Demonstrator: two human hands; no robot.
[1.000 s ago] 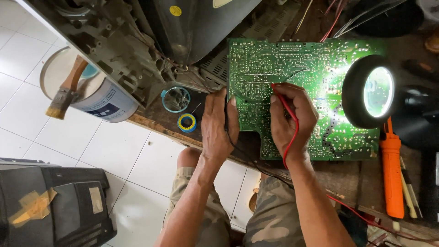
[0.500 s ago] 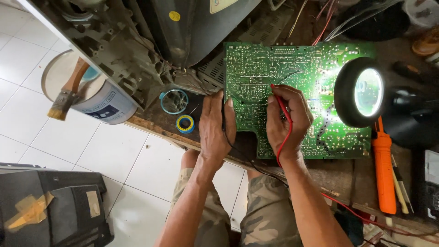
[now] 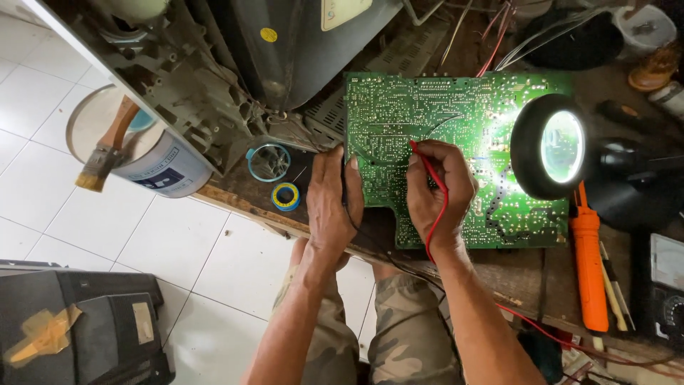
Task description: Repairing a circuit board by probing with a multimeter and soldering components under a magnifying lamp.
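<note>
A green circuit board [image 3: 491, 121] lies solder side up on a wooden bench. My right hand [image 3: 438, 189] rests on the board and grips a red test probe [image 3: 427, 160] whose tip touches the board's upper middle; its red lead runs down past my wrist. My left hand [image 3: 331, 196] lies at the board's left edge, fingers closed on a black probe [image 3: 343, 187] with its black lead trailing under the palm. A lit round magnifier lamp [image 3: 559, 146] hangs over the board's right side.
A dark television chassis [image 3: 235, 64] looms over the bench at the upper left. Solder spools [image 3: 285, 196] sit by my left hand. A white bucket [image 3: 153, 164] with a brush stands on the tiled floor. An orange tool [image 3: 588, 264] and a meter [image 3: 666, 285] lie right. A black case [image 3: 78, 328] sits at the lower left.
The view has shifted slightly. Both hands stay on the board with their probes, the red probe tip barely moved.
</note>
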